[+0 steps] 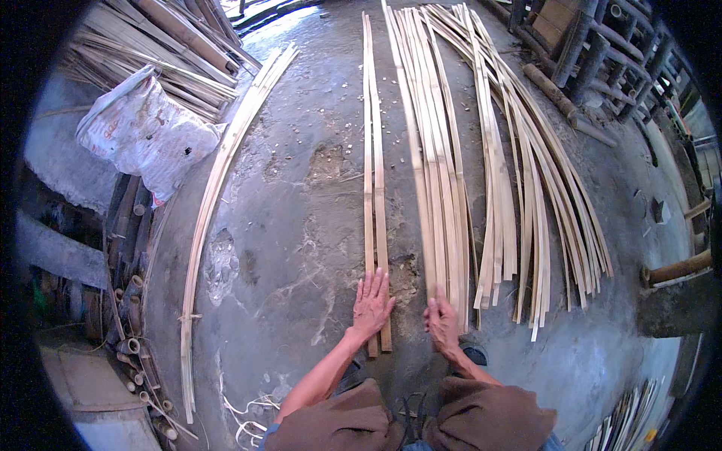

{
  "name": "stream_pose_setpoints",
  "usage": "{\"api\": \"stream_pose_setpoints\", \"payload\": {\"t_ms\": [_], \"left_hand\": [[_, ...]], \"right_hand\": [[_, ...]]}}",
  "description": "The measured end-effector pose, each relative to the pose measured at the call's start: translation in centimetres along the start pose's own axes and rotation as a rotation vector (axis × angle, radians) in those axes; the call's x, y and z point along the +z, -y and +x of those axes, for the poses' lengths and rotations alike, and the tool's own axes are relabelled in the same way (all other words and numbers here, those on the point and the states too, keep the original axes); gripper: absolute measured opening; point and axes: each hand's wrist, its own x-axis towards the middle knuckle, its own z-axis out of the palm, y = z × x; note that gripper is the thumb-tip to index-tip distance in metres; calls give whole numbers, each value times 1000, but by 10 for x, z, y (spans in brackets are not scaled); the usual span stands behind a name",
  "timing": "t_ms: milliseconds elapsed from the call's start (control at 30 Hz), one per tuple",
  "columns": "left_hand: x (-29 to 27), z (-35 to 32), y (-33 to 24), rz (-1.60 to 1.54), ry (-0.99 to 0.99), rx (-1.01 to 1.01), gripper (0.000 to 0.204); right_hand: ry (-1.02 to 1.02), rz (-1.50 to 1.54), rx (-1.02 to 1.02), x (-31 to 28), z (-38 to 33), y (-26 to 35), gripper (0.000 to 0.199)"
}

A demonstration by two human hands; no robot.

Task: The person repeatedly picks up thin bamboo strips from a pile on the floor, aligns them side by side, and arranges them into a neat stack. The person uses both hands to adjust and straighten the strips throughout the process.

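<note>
Two long, pale bamboo strips (379, 195) lie side by side on the floor in front of me. My left hand (370, 302) rests flat across them near their close ends, fingers stretched out. To its right, my right hand (442, 322) has its fingers curled round the near end of another bamboo strip (418, 173). That strip runs along the left side of a loose row of strips (447, 188); my fingers hide its tip.
More bamboo strips (553, 188) fan out at right. A tied bundle (214, 180) lies at left, beside a white sack (143, 131) and stacked bamboo poles (129, 346). A bamboo frame (594, 56) stands far right. Thin shavings (248, 406) lie near my left knee.
</note>
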Motion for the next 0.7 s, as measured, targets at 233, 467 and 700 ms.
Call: {"api": "stream_pose_setpoints", "payload": {"t_ms": [233, 467, 700], "left_hand": [[8, -3, 0, 71, 20, 29, 67], [7, -5, -3, 75, 18, 42, 62], [12, 0, -1, 80, -3, 39, 58]], "right_hand": [[136, -27, 94, 50, -5, -5, 54], [171, -61, 36, 56, -6, -21, 55], [203, -106, -143, 52, 18, -20, 55]]}}
